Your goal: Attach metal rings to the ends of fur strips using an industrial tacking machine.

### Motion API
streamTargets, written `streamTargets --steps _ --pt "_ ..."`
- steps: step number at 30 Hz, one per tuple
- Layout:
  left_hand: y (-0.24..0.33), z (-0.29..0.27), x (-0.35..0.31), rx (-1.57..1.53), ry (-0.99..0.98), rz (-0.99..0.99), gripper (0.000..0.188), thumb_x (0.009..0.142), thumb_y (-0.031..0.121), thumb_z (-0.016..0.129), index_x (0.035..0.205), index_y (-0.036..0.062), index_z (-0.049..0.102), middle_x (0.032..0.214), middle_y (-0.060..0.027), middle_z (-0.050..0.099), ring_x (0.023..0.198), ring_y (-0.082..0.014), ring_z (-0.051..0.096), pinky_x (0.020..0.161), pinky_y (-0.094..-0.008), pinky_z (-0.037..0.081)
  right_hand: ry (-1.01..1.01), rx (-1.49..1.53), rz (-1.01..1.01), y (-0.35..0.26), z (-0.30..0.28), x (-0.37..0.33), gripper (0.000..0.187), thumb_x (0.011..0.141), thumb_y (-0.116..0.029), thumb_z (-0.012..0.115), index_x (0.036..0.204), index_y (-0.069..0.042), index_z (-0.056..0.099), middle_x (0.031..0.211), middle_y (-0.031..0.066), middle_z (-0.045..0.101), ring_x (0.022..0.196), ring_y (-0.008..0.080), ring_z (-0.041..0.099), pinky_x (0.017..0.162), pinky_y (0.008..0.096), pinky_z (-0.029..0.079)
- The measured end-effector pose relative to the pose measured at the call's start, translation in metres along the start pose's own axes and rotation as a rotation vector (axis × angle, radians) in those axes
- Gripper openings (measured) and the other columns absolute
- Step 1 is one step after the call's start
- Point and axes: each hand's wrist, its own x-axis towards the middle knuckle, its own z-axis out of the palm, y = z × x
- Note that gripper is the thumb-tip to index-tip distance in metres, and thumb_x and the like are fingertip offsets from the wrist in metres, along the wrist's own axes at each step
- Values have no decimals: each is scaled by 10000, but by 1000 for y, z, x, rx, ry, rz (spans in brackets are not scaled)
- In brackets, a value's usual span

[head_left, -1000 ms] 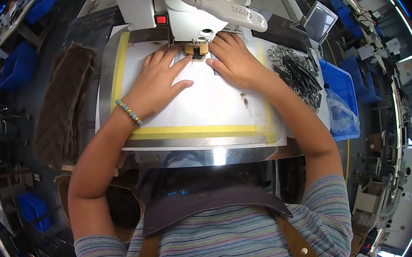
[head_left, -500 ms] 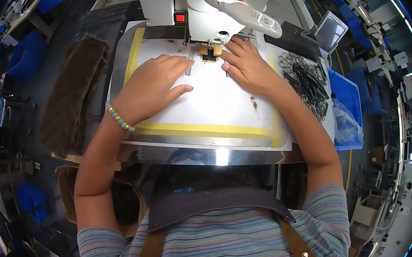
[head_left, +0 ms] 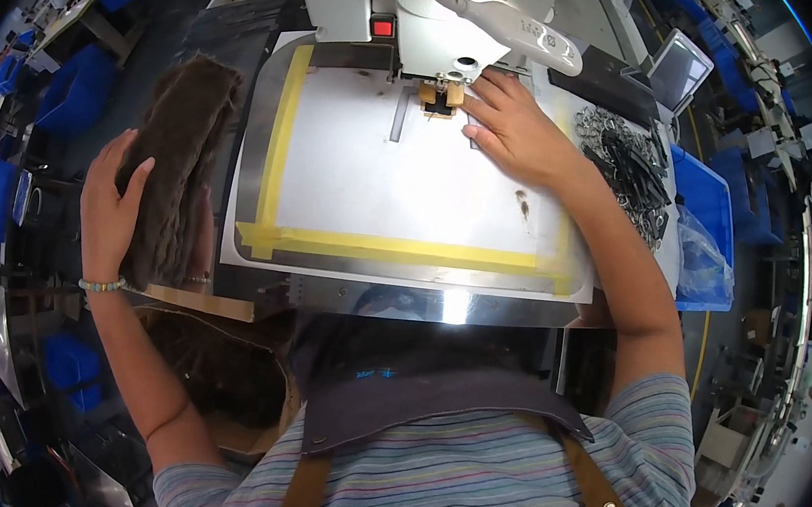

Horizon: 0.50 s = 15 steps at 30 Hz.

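My left hand (head_left: 113, 198) rests against the left side of a stack of folded brown furry fabric (head_left: 178, 160), thumb and fingers apart. My right hand (head_left: 526, 132) lies flat on the white work plate (head_left: 413, 190), its fingers stretched out beside the sewing machine's clamp (head_left: 440, 97). Under the clamp shows a small black piece (head_left: 438, 110), perhaps a strap end; the right fingertips are partly hidden behind the machine head (head_left: 449, 30).
Right of the plate lies a pile of black straps with metal rings (head_left: 623, 163), near a blue bin (head_left: 707, 211) with clear plastic in it. Yellow tape (head_left: 396, 251) edges the plate. Below the furry stack stands an open cardboard box (head_left: 284, 379) holding dark furry material.
My left hand has left the plate and moved left and down to the brown furry stack. My right hand stays beside the clamp. The whole view has shifted slightly.
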Motion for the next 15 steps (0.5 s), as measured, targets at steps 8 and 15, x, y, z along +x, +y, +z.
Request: streamTargets --steps 8,15 --pt "-8 17 10 -74 -59 -108 469 992 234 761 1401 22 673 1388 -208 699 1268 -395 675 1098 -426 515 5 -15 -22 2 -5 -2 470 1105 -350 513 1467 -73 632 1643 196 479 1536 403 378 1282 514 321" --pt "-1 12 21 -51 13 -69 392 921 127 799 1288 14 726 1196 -177 736 1106 -363 722 985 -414 554 -2 -73 -43 2 -4 -2 486 1114 -375 494 1462 -66 637 1652 202 469 1537 404 382 1280 508 333"
